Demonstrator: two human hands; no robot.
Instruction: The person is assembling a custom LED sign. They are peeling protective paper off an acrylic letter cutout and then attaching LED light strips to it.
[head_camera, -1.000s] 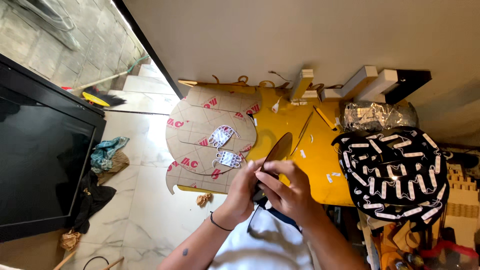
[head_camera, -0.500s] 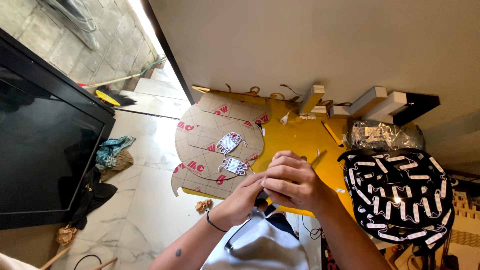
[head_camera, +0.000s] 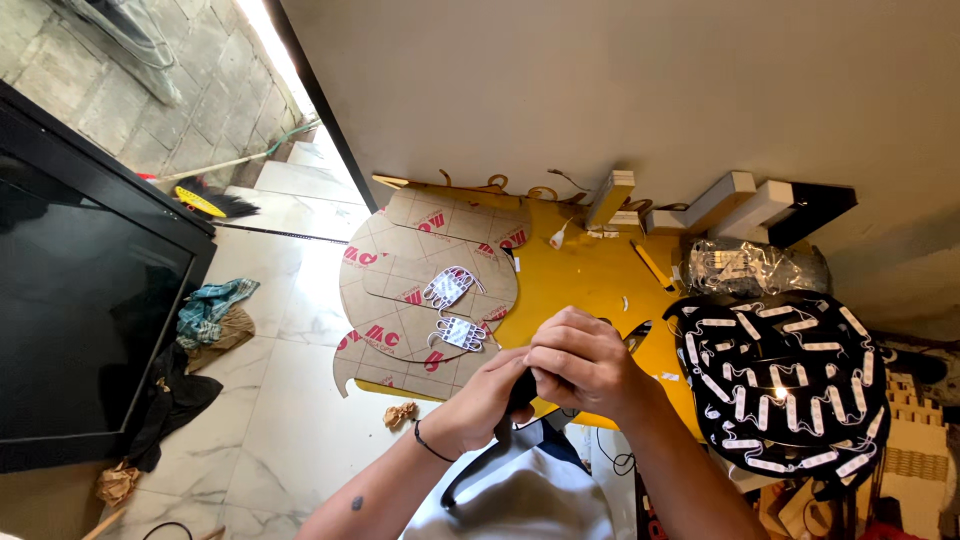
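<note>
My left hand and my right hand are pressed together over the front edge of a yellow table. Both grip a small black object between the fingers; a thin black piece hangs from it toward my lap. What the object is cannot be told. A black round panel covered with several white light modules lies to the right of my hands. Two small bundles of white modules rest on brown cardboard sheets to the left.
A clear bag of modules and white and black blocks stand by the wall. A large black screen stands at the left, with rags on the marble floor. Cardboard scraps pile at the right.
My hands have drawn closer to my body and lower in view while staying clasped on the black object. The view has shifted, showing more of the floor at the left.
</note>
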